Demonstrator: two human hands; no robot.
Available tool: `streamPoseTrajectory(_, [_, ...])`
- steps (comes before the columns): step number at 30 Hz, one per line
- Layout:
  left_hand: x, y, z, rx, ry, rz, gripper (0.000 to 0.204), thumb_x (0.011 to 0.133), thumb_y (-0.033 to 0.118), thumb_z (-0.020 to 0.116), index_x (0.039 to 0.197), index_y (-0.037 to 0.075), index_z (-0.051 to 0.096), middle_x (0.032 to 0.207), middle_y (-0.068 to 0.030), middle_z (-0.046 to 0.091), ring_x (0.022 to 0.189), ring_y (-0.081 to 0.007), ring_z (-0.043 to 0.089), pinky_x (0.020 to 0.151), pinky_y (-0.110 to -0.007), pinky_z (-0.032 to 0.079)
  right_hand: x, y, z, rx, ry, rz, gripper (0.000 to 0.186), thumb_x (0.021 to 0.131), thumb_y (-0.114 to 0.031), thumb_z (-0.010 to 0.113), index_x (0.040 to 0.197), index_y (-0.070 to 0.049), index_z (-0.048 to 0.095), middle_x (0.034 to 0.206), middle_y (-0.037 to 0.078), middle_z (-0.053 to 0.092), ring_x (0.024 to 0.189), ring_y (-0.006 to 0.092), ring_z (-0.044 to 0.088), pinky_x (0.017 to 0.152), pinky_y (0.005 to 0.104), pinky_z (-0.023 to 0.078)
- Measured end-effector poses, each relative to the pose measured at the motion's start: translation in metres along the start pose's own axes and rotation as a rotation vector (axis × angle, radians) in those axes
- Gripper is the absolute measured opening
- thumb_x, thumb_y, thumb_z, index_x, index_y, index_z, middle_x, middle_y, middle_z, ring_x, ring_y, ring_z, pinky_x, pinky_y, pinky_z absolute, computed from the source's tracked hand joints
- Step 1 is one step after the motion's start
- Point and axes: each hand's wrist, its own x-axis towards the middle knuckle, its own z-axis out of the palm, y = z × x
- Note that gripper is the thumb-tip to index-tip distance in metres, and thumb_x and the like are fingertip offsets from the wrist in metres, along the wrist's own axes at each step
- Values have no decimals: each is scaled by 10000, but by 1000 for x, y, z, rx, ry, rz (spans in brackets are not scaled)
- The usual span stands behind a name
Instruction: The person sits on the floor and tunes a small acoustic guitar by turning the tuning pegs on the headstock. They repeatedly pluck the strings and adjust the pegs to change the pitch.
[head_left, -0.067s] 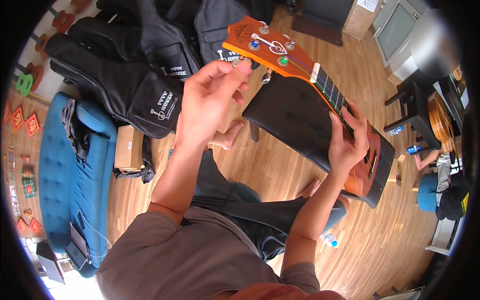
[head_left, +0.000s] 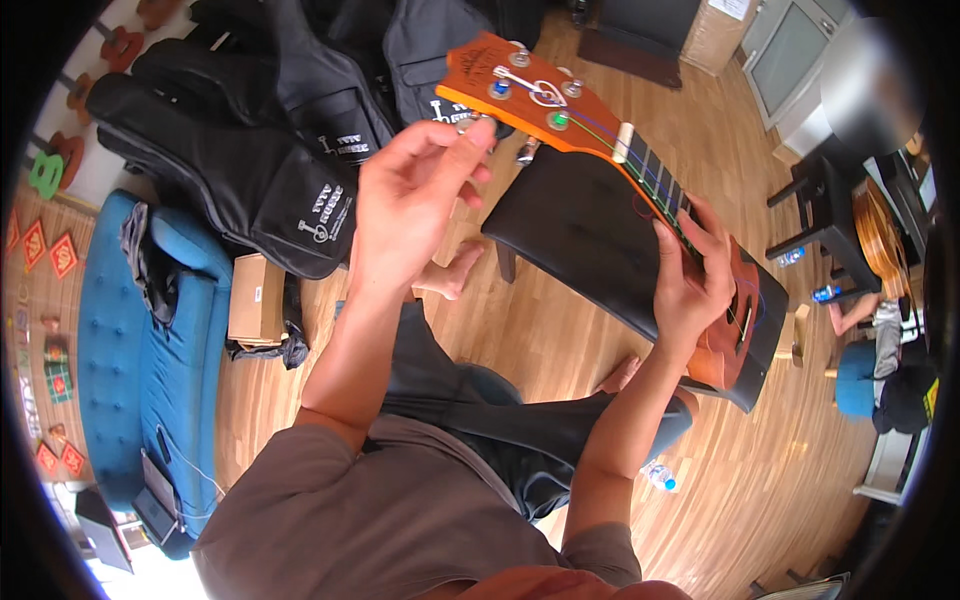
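Observation:
A reddish-brown ukulele (head_left: 575, 122) slants across the view, headstock raised at the upper middle and body (head_left: 716, 357) lower right over a black padded bench (head_left: 560, 235). My left hand (head_left: 425, 175) is closed at the headstock's near edge, thumb and fingers pinching a metal tuning peg (head_left: 466, 126) that they partly cover. Another tuning peg (head_left: 527, 151) sticks out farther along that edge. My right hand (head_left: 697, 270) wraps the neck near the body, fingers over the fretboard (head_left: 655, 178). Blue and green string ends show at the headstock posts. A thin red string loops beside the neck.
Black instrument bags (head_left: 230, 170) lie at the upper left, near a blue sofa (head_left: 110, 350) and a cardboard box (head_left: 256, 300). A plastic bottle (head_left: 660, 477) is on the floor at my right. Another person's arm (head_left: 855, 318) and a guitar (head_left: 880, 235) are at far right.
The headstock and my left hand have shifted slightly left in the view. Both hands keep their hold on the ukulele.

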Motion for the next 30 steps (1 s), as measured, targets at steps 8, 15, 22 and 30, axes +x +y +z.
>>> streamPoseTrajectory(8, [6,-12,-10,689,119,803,223,838,-85,806,1045,-4,787,1047,-94,738,919,-137,707,754,-256,601,0,4,0,-8,2,38,271,762,-47,892,988,-54,743,1148,135,756,1047,298,710,883,382,534])
streamPoseTrajectory(15, [2,-16,-1,104,95,177,170,942,68,781,1070,-18,709,1054,-106,729,876,-164,718,682,-293,573,0,0,3,-41,8,43,263,774,-65,889,991,-54,741,1153,137,757,1044,307,712,896,396,530])
streamPoseTrajectory(22, [1,-9,-6,429,103,525,237,925,-6,770,1146,-20,688,1053,-88,709,928,-185,723,751,-326,594,2,4,7,-28,-4,-28,267,774,-73,892,992,-57,739,1158,137,755,1049,307,712,892,394,531])
streamPoseTrajectory(30, [8,4,-13,798,85,803,197,815,-43,838,1004,-1,800,995,-100,736,854,-145,722,762,-266,585,2,2,2,-64,-14,4,264,774,-72,889,989,-55,738,1154,140,753,1034,306,710,881,385,531])
